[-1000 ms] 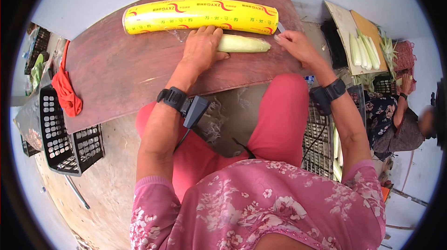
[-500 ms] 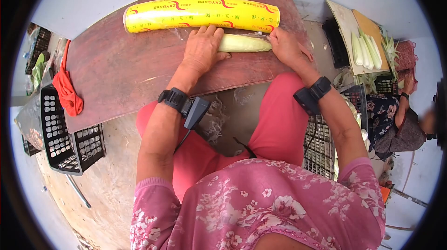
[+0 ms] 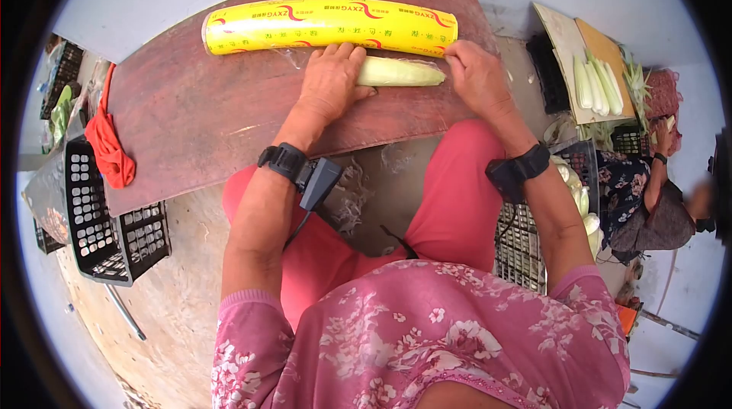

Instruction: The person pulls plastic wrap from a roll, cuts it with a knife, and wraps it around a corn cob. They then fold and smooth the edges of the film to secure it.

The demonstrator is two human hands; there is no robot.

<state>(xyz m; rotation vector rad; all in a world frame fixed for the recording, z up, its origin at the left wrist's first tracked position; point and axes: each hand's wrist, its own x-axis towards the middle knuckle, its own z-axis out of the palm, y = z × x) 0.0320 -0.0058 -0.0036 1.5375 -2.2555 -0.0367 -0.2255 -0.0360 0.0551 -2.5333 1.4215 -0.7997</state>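
Observation:
A pale green ear of corn [image 3: 400, 72] lies on the dark red table [image 3: 198, 112], with clear film around it. My left hand [image 3: 332, 77] rests over its left end, fingers wrapped round it. Just past its right tip, my right hand [image 3: 474, 73] is closed in a pinch beside the right end of the yellow roll of film [image 3: 328, 24]; what the fingertips hold is too small to make out. The roll lies across the table behind the corn.
A red cloth [image 3: 110, 151] hangs at the table's left edge, above black crates [image 3: 145, 237]. At the right are a crate of corn [image 3: 521, 245], a board [image 3: 560, 51] bearing several pale ears, and another person [image 3: 648, 203] handling something.
My right hand has moved slightly up and right, from the corn's tip towards the roll's end. My left hand has stayed on the corn.

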